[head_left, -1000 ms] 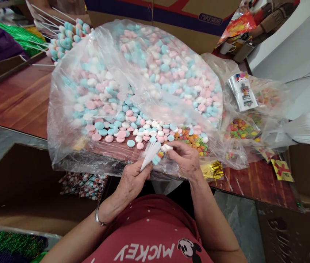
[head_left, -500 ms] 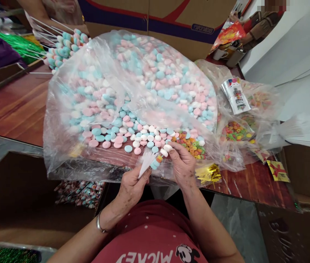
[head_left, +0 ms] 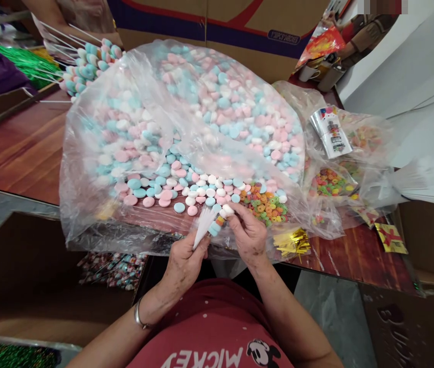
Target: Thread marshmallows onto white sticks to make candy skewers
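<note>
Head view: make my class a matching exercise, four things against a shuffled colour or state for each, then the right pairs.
1. Left hand
2. Right hand
3. Ties
4. Ring sweets

A. mostly orange and green
B. gripping white sticks
C. gold
D. pinching a white sweet

Pairs: 1-B; 2-D; 3-C; 4-A

Relative to half a second earlier, your right hand (head_left: 250, 236) has drawn in toward your left hand (head_left: 185, 253); the white candies (head_left: 227, 210) that it holds sit closer to the orange piece (head_left: 220, 221). Your shirt lettering (head_left: 205, 358), whole a second earlier, is cut by the lower edge.
</note>
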The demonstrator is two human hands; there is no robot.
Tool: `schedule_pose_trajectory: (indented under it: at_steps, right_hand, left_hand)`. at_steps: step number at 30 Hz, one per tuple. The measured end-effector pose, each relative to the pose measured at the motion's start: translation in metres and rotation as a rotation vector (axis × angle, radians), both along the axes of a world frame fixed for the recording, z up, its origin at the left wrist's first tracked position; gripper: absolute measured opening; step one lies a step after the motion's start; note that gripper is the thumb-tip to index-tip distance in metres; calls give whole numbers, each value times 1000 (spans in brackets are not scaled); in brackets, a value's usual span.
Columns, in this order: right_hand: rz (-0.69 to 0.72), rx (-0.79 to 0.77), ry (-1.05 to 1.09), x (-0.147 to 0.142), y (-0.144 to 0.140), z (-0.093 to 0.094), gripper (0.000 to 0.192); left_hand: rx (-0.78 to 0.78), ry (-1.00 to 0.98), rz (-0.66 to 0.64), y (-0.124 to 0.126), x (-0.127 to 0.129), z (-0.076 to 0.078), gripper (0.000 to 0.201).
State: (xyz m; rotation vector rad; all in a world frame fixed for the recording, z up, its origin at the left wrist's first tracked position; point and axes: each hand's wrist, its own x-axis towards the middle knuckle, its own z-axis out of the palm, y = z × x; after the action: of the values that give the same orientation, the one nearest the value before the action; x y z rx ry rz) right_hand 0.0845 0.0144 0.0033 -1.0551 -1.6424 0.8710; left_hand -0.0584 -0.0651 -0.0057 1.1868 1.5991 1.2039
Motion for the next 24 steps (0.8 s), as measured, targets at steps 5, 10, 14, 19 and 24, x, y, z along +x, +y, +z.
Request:
schedule_pose_trajectory:
  at_steps: [5, 10, 14, 19, 24]
  right_hand:
    - [21, 189, -127, 0, 0, -3, 26]
    - [51, 411, -257, 1, 0, -10, 35]
    - [86, 440, -366, 2, 0, -14, 38]
    - [103, 437, -400, -2, -3, -16, 34]
    - [112, 504, -345, -13, -7, -19, 35]
  left_hand:
    - [30, -13, 22, -1, 2, -1, 29]
    - [52, -11, 43, -3, 5, -2, 29]
    - [73, 9, 73, -3, 7, -7, 26]
    - [121, 44, 78, 0, 5, -10, 27]
    - [119, 42, 110, 3, 8, -4, 28]
